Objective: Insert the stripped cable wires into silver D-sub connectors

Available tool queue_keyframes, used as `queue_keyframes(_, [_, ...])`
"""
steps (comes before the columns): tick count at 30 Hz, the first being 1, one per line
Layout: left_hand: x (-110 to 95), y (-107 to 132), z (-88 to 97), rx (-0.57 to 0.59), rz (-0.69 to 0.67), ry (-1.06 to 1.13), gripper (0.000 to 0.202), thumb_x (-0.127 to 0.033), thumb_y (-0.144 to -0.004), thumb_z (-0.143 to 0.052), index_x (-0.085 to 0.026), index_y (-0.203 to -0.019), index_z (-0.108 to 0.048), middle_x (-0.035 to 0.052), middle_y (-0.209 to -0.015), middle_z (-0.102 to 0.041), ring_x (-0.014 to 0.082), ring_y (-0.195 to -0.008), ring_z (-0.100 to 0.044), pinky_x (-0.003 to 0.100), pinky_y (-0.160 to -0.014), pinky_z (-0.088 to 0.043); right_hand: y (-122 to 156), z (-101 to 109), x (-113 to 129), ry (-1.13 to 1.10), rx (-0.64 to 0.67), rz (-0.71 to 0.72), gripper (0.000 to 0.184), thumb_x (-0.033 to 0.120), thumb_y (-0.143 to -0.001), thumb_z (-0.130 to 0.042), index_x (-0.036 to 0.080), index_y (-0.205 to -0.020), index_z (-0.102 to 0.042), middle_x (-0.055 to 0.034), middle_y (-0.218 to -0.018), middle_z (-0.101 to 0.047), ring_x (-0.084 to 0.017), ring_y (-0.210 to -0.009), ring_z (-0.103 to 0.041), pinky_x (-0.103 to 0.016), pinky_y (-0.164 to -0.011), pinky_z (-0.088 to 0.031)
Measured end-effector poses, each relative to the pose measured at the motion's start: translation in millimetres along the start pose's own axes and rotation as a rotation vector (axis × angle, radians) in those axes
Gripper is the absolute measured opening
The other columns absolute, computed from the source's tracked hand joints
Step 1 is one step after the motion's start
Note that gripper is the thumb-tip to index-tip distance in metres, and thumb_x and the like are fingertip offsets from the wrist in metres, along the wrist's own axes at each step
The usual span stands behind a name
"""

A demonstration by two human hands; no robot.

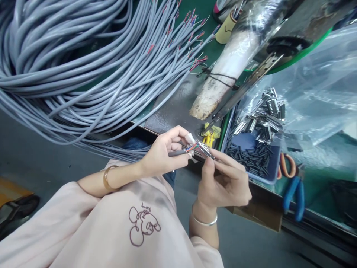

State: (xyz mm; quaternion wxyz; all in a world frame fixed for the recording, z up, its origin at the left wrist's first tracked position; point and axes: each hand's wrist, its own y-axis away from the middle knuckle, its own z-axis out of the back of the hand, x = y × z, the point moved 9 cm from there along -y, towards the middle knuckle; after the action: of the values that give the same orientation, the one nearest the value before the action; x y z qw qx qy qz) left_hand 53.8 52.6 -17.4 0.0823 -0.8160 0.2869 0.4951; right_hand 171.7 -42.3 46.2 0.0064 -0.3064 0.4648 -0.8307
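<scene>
Between the thumb and fingers of my left hand (170, 149) is a grey cable (177, 152), its thin coloured wires fanned out at the stripped end. White wrapping covers a fingertip of that hand. My right hand (223, 175) pinches a metal multi-pin connector (205, 150) by its near end. The coloured wires meet the connector's row of pins; whether any are fixed there is too small to tell. Just beyond the connector, a yellow fixture (209, 136) sits at the bench edge, below the tip of a soldering iron (220, 113).
Many grey cables (83, 82) with stripped ends cover the left of the bench. A wrapped white tube (223, 74) slants down above my hands. On the right, a blue tray (242, 141) holds metal connectors and black sleeves, beside blue-handled pliers (295, 193) and orange-handled scissors (288, 165).
</scene>
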Motion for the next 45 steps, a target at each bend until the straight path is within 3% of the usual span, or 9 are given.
queue_keyframes(5, [6,1,-0.9,0.098,0.068,0.069,0.02,-0.024,-0.076,-0.077,-0.017,-0.081,-0.059,-0.0065,-0.058,-0.054,0.0044,-0.046,-0.045,0.017,-0.047,-0.038,0,-1,-12,-0.111,-0.009,-0.131,0.017,0.006,-0.08,-0.077,0.018,-0.083,-0.067,-0.0021,-0.089,-0.08,-0.017,-0.077,-0.078,-0.025,-0.061,-0.063])
queue_keyframes(13, [12,-1,1.4,0.069,0.171,0.03,0.021,-0.02,-0.07,-0.079,-0.015,-0.07,-0.058,-0.0026,-0.063,-0.061,0.0035,-0.045,-0.048,0.016,-0.044,-0.038,2,-3,-17,-0.099,0.03,-0.186,0.015,0.007,-0.081,-0.078,0.018,-0.085,-0.069,-0.0024,-0.09,-0.08,-0.018,-0.083,-0.079,-0.027,-0.07,-0.064])
queue_keyframes(24, [4,-6,15.9,-0.129,0.108,-0.11,0.017,-0.023,-0.068,-0.072,-0.016,-0.065,-0.056,-0.0055,-0.05,-0.051,0.0033,-0.042,-0.039,0.016,-0.042,-0.031,-2,-17,-12,-0.051,0.225,-0.138,0.015,0.008,-0.085,-0.074,0.02,-0.088,-0.065,-0.0038,-0.104,-0.081,-0.017,-0.094,-0.079,-0.027,-0.08,-0.065])
queue_keyframes(35, [2,-11,12.7,-0.12,0.118,-0.078,0.016,-0.018,-0.062,-0.069,-0.017,-0.062,-0.054,-0.0054,-0.054,-0.051,0.0022,-0.044,-0.036,0.017,-0.043,-0.026,-9,-20,-13,-0.063,0.267,-0.113,0.015,0.009,-0.086,-0.073,0.021,-0.085,-0.064,-0.0035,-0.105,-0.079,-0.016,-0.091,-0.078,-0.03,-0.079,-0.065])
queue_keyframes(41, [-5,-14,13.0,-0.13,0.034,-0.151,0.015,-0.021,-0.065,-0.069,-0.017,-0.062,-0.055,-0.001,-0.063,-0.058,0.0033,-0.049,-0.037,0.02,-0.044,-0.025,-13,-21,-11,-0.072,0.272,-0.093,0.017,0.007,-0.085,-0.073,0.021,-0.084,-0.063,-0.0025,-0.103,-0.079,-0.016,-0.094,-0.077,-0.029,-0.081,-0.064])
queue_keyframes(45, [-10,-16,11.3,-0.142,-0.015,-0.213,0.013,-0.02,-0.066,-0.067,-0.017,-0.062,-0.054,-0.0032,-0.057,-0.051,0.0045,-0.049,-0.036,0.02,-0.046,-0.024,-18,-21,-9,-0.062,0.266,-0.072,0.018,0.006,-0.084,-0.074,0.021,-0.084,-0.063,-0.0031,-0.104,-0.079,-0.015,-0.09,-0.077,-0.028,-0.079,-0.064])
